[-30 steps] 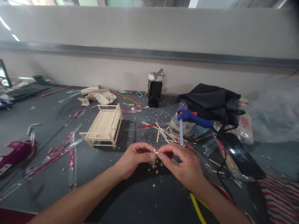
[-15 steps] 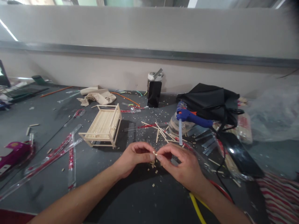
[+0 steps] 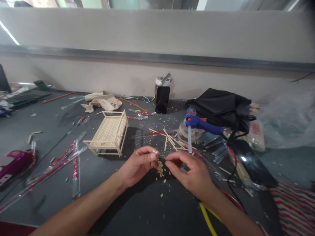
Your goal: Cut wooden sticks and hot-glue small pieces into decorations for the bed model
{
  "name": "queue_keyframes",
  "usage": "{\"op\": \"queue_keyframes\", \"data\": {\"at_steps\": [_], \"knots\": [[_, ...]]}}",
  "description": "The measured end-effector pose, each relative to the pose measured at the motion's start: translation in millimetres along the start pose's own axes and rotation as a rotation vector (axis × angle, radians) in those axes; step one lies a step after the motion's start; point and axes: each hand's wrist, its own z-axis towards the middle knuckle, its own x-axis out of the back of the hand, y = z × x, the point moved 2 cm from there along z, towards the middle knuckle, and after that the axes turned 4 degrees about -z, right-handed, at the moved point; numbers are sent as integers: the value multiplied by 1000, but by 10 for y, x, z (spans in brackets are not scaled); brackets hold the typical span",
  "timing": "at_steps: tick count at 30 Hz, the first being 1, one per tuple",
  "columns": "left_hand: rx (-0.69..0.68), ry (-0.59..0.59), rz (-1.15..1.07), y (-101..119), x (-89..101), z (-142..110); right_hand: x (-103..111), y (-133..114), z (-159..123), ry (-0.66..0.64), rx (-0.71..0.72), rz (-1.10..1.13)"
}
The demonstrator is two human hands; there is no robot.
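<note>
1. Purple tool point(image 3: 15, 164), at the tabletop point(image 3: 137, 213)'s left edge; clear plastic sleeves with red print point(image 3: 75, 170) nearby.
2. Miniature slatted bed frame point(image 3: 107, 131), pale sticks, upright on its legs, left of my hands.
3. My left hand point(image 3: 139, 165): grip pinching a short stick piece point(image 3: 156, 152) between thumb and forefinger, raised above the tabletop. Just changed: both hands met at the piece; now the left alone carries it.
4. Cut stick bits point(image 3: 160, 168), a loose heap between and below my hands.
5. Longer loose sticks point(image 3: 171, 139), behind the heap.
6. My right hand point(image 3: 193, 168): newly parted from the left, thumb and forefinger tips close together; whether this grip pinches anything, I cannot tell. I judge the two-handed handling paused.
7. Blue glue gun point(image 3: 206, 126), translucent glue stick point(image 3: 189, 139) hanging from it.
</note>
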Motion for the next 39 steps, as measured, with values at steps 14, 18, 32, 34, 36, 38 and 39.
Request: {"op": "queue_keyframes", "data": {"at_steps": [14,18,32,34,36,38,39], "knots": [[-131,-2,-218,70,-12,8,415,-19,4,-424,26,-301],[-127,19,-245,80,-14,5,924,-52,-22,-126,63,-322],[-159,34,-283,106,23,18,735,460,563,210,80,-904],[-161,40,-284,106,29,19,713,464,536,297,86,-852],[-164,44,-280,102,35,24,716,449,487,415,71,-728],[-163,50,-279,96,44,29,737,419,424,538,-12,-498],[-160,53,-281,92,49,31,745,404,391,576,-75,-320]]}}
